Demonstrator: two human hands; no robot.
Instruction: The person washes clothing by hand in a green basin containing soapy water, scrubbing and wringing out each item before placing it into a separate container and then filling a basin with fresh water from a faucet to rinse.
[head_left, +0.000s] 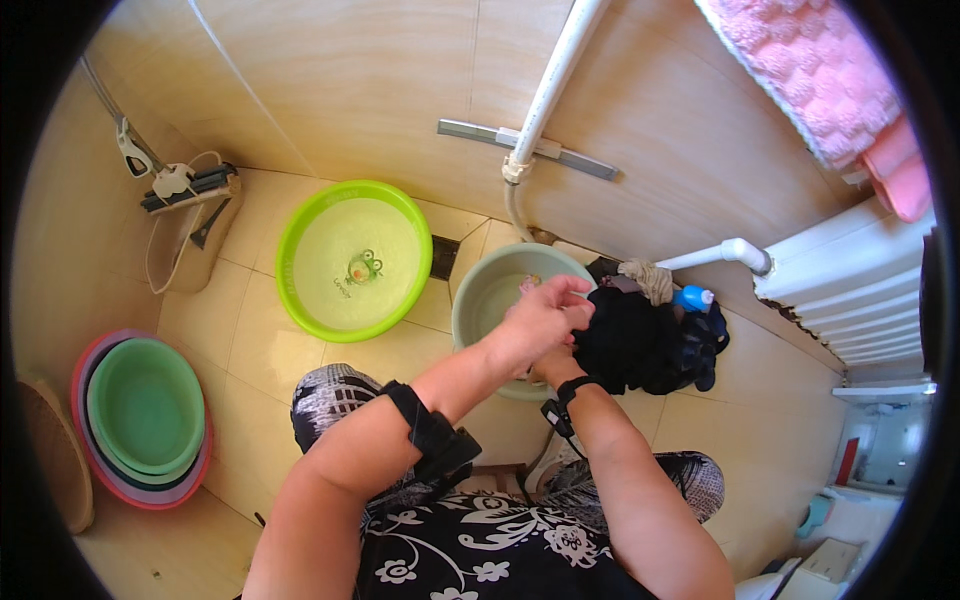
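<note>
A grey-green plastic basin (480, 300) stands on the floor before me, with a small pink patch (530, 283) on its inside, perhaps a print. My left hand (551, 315) is over the basin's right side, its fingers bent towards the dark heap. Below it, my right hand (553, 365) reaches into the same area and is partly covered by the left. Whether either hand holds anything is hidden. Black cloth (626, 337) lies in a pile against the basin's right rim, and a beige cloth (649, 280) sits behind it.
A lime-green basin (360, 259) with a frog picture stands left of a floor drain (445, 259). Stacked basins (146, 405) and a mop bucket (184, 247) are further left. A blue bottle (691, 298), white pipe (555, 75) and radiator (855, 277) border the right side.
</note>
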